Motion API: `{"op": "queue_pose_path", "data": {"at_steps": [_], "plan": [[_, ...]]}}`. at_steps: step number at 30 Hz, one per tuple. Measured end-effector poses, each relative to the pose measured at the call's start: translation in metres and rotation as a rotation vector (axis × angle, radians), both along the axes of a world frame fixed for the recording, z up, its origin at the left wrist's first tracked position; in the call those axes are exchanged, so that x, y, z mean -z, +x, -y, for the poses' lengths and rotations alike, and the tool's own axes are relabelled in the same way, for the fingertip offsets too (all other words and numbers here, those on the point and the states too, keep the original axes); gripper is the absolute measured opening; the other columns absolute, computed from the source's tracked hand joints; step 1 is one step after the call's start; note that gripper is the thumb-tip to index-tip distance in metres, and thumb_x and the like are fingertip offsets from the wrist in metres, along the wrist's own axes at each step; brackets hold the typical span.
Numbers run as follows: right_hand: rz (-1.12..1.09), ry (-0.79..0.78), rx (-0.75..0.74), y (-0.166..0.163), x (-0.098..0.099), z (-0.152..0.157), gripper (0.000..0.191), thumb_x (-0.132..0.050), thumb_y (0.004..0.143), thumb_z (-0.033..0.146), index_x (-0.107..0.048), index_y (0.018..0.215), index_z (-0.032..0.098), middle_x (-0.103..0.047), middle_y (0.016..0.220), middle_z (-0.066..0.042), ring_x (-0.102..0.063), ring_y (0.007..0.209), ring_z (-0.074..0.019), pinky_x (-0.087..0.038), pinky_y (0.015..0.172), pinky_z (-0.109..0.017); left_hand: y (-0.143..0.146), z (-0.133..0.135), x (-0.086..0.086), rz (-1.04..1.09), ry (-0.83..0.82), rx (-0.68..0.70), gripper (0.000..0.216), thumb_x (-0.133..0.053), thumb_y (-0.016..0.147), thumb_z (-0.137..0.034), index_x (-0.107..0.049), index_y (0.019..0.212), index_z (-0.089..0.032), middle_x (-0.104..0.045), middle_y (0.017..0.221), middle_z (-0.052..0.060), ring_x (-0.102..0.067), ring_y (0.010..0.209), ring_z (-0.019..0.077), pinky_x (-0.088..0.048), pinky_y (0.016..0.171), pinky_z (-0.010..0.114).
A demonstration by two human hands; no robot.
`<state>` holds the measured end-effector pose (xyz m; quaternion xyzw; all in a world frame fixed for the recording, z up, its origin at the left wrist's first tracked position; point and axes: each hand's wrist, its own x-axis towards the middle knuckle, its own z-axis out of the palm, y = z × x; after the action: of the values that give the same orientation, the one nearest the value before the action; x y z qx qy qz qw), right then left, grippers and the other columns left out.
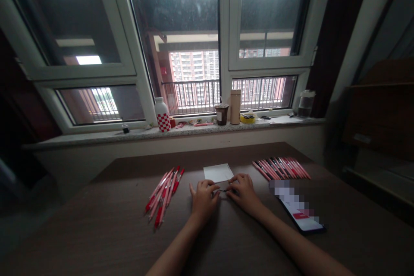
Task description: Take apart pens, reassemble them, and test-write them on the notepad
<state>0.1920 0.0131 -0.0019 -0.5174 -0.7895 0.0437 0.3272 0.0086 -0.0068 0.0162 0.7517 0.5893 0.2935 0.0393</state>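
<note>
Paper [218, 173] is what I steer by: both hands work just short of it, on the side nearer me. The right hand [242, 192] has thumb and fingertips together, seemingly clamped on a small dark piece [223, 190]. The left hand [204, 198] meets the other end with thumb and forefinger; whether they truly pinch it I cannot tell, as it is too small from here. So the piece is just this side of the paper, between the two hands. To handle it well, I'd bring the fingertips into line, press lightly along the piece rather than across it, and work low over the table [234, 246] so a slip has little room to bounce. I'd also mind my elbows: the loose pens [164, 196] lie left of the paper, the row of pens [281, 168] right of it, and the phone [297, 207] right of it and nearer me.
</note>
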Motion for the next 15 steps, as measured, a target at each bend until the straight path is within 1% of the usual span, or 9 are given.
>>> {"op": "queue_pose_path", "data": {"at_steps": [5, 10, 15], "plan": [[-0.006, 0.023, -0.008, -0.0005, 0.0009, -0.0004, 0.008, -0.067, 0.079, 0.033, -0.073, 0.084, 0.032, -0.060, 0.106, -0.003, -0.043, 0.108, -0.0245, -0.025, 0.100, -0.044, -0.0001, -0.0004, -0.0004, 0.015, -0.017, -0.013, 0.015, -0.055, 0.083, -0.029, -0.070, 0.086, -0.033, -0.064, 0.105, -0.001, -0.052, 0.108, 0.0211, -0.005, 0.108, 0.065], [-0.006, 0.021, 0.027, 0.0008, 0.0019, -0.0018, 0.011, -0.063, 0.081, 0.030, -0.072, 0.087, 0.029, -0.061, 0.106, -0.004, -0.043, 0.108, -0.0241, -0.026, 0.099, -0.042, -0.0033, -0.0011, -0.0015, 0.036, -0.004, -0.069, 0.015, -0.053, 0.084, -0.027, -0.068, 0.087, -0.030, -0.064, 0.106, 0.000, -0.052, 0.108, 0.0223, -0.007, 0.108, 0.065], [-0.012, 0.034, 0.054, 0.0000, 0.0000, -0.0023, 0.008, -0.064, 0.079, 0.030, -0.071, 0.082, 0.027, -0.061, 0.104, -0.003, -0.043, 0.107, -0.0239, -0.024, 0.100, -0.043, -0.0075, -0.0022, -0.0024, 0.079, -0.027, -0.123, 0.017, -0.050, 0.085, -0.028, -0.067, 0.088, -0.029, -0.063, 0.105, 0.001, -0.052, 0.108, 0.0229, -0.011, 0.107, 0.064]]}}
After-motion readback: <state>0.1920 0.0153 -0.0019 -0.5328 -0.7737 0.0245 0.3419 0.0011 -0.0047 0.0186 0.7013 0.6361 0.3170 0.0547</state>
